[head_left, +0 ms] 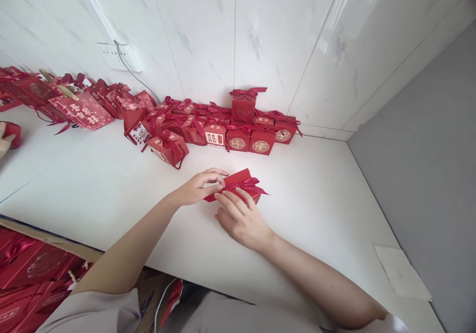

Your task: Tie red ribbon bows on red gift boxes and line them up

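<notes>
A small red gift box (237,178) lies on the white table in front of me, with a dark pink ribbon (256,186) tied over it. At the box's left end is my left hand (203,187), its thumb and fingers closed on the edge near the ribbon. My right hand (240,219) covers the near side of the box, fingers bent over it and touching the ribbon. The exact fingertip contact is partly hidden by the right hand.
Several finished-looking red boxes (238,139) with ribbons stand along the tiled wall. Pink-red printed boxes (84,110) stand farther left. Another person's hand (4,137) touches a red box at the left edge. More red boxes (37,263) sit below the table edge. A white paper (403,272) lies right.
</notes>
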The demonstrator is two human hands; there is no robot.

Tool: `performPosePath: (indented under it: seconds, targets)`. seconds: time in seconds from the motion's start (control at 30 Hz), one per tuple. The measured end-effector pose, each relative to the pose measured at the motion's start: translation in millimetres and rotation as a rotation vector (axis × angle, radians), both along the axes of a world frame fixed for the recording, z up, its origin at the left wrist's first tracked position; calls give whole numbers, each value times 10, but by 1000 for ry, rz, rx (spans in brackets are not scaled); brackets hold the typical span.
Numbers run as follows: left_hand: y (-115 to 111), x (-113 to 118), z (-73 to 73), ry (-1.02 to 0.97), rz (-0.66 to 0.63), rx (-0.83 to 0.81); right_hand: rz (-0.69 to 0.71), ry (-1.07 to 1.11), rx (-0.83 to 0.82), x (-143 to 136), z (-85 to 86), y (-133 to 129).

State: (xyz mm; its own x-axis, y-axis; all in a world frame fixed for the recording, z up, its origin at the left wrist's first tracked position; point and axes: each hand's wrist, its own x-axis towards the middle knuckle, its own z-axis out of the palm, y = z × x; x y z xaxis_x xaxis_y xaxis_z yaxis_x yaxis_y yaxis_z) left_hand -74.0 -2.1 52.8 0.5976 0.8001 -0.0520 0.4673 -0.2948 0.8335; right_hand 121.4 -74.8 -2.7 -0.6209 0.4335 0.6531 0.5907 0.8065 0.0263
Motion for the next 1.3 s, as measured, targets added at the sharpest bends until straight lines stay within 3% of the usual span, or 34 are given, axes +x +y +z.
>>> performPosePath:
  seconds: [0.2, 0.3, 0.4, 0.47, 0.57, 0.63, 0.83, 0.97, 1.07, 1.17, 1.3]
  targets:
    - [33, -42, -49, 1, -10, -96, 51, -28, -193, 31, 98, 58]
    - [26, -47, -41, -45, -33, -127, 155, 208, -367, 138, 248, 95]
    - [-1, -29, -5, -67, -51, -99, 224, 507, -695, 285, 417, 138]
    - [-15, -13, 20, -70, -62, -105, 245, 608, -903, 393, 509, 184]
    - [-14, -5, 44, -95, -67, -182, 248, 674, -1033, 549, 603, 269]
    - [-2, -9, 44, -121, -62, -237, 248, 605, -1055, 639, 652, 309]
    - [32, -29, -18, -92, -14, -241, 365, 67, -981, 770, 735, 259]
    - [17, -2, -41, -19, 44, -197, 280, -82, -858, 730, 679, 188]
    - [-19, 40, -24, 46, 65, -124, 261, -126, -856, 702, 643, 158]
    - [-59, 72, 7, 98, 82, -51, 249, -182, -961, 745, 677, 146]
    - [-95, 94, 44, 133, 97, -25, 283, -169, -1261, 913, 833, 165]
